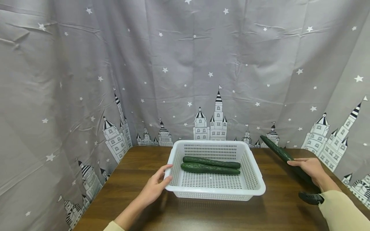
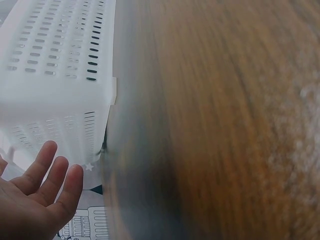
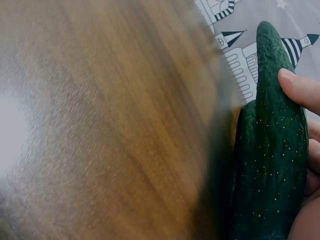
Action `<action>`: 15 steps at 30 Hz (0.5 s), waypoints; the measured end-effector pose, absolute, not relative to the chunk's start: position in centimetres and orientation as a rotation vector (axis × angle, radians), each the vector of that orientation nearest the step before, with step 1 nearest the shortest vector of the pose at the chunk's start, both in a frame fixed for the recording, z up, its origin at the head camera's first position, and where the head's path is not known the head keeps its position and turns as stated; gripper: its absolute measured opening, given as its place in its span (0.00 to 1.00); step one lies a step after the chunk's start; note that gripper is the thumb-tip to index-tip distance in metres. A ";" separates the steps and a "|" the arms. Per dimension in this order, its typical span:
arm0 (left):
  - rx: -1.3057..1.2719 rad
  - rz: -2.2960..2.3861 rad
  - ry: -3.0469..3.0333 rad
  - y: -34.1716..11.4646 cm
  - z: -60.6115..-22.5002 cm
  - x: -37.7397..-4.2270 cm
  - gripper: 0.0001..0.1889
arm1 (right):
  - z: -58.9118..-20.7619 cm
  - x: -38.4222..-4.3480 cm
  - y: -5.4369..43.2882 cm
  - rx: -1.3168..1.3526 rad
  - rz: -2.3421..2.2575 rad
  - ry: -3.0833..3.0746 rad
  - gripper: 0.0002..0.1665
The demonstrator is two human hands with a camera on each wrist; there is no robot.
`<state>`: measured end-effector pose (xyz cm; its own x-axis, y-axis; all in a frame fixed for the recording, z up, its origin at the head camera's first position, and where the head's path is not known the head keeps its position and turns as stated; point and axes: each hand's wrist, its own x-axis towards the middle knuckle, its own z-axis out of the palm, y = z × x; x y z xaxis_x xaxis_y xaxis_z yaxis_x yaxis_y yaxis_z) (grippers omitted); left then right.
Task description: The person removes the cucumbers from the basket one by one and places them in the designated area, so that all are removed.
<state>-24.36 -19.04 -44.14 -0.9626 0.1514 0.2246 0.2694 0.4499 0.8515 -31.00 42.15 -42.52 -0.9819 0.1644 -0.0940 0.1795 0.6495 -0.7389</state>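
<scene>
My right hand (image 1: pixel 307 168) grips a long dark green cucumber (image 1: pixel 274 148) over the right side of the table, its far end tilted up. Behind it in the right wrist view shows a second cucumber (image 3: pixel 244 135), partly hidden by the held one. In the middle stands a white slotted plastic basket (image 1: pixel 216 191), with two cucumbers lying side by side across its floor, the rear one (image 1: pixel 211 161) and the front one (image 1: pixel 209 168). My left hand (image 1: pixel 154 186) is at the basket's left rim. Its fingers are extended and spread in the left wrist view; the thumb is mostly hidden there.
The brown wooden table (image 1: pixel 138 160) carries the basket. Close behind and along the sides hangs a grey curtain (image 1: pixel 179 80) printed with stars and castles. A black band (image 1: pixel 310 198) is around the right wrist.
</scene>
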 end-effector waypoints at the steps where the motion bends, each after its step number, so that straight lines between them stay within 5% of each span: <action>1: -0.377 -1.545 -2.574 -19.1 -44.1 -24.3 0.24 | -42.6 -30.9 42.1 0.297 -1.274 2.845 0.51; 15: -0.386 -1.547 -2.567 -19.1 -44.2 -24.3 0.24 | -43.5 -30.5 41.1 0.348 -1.036 3.073 0.41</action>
<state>-24.30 -19.06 -44.19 -0.9604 0.1550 0.2317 0.2773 0.4450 0.8515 -30.53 41.15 -43.46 -0.9701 0.2385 0.0455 0.1623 0.7762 -0.6092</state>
